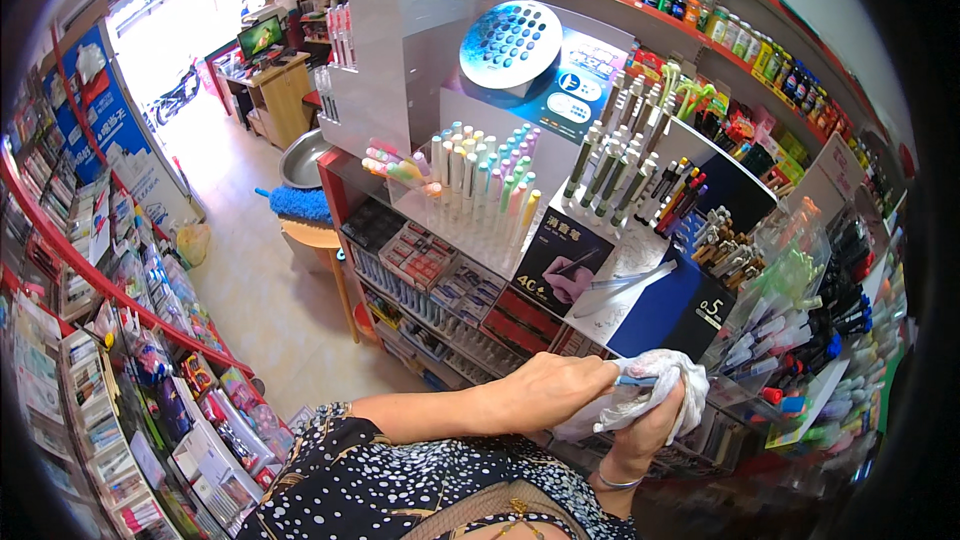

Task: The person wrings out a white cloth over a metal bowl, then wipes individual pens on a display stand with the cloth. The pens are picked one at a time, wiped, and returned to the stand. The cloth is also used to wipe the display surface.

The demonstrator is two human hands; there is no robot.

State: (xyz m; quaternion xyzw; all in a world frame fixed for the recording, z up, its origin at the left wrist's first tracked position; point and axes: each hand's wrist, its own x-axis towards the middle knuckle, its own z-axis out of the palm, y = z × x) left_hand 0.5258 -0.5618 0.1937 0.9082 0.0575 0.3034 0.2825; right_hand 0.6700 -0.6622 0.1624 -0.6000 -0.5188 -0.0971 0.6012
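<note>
My left hand (pixel 574 384) reaches across in front of my body, its fingers closed around one end of a slim light-blue item (pixel 636 381), probably a pen. The other end runs into a crumpled white cloth (pixel 679 384). That cloth is bunched in my right hand (pixel 651 427), which has a bangle at the wrist; the cloth hides most of its fingers. Both hands are close together, in front of a pen display box (pixel 675 300) with a dark-blue panel. Just behind my left hand stands a black box panel (pixel 559 259) picturing a hand with a pen.
Pastel markers (pixel 487 172) stand upright in a clear rack on the shelf unit. Loose pens and markers (pixel 817 360) crowd the right side. A wooden stool (pixel 311 232) carries a blue fluffy duster (pixel 300 204) and a metal basin (pixel 304 159). Stationery racks (pixel 187 390) line the left.
</note>
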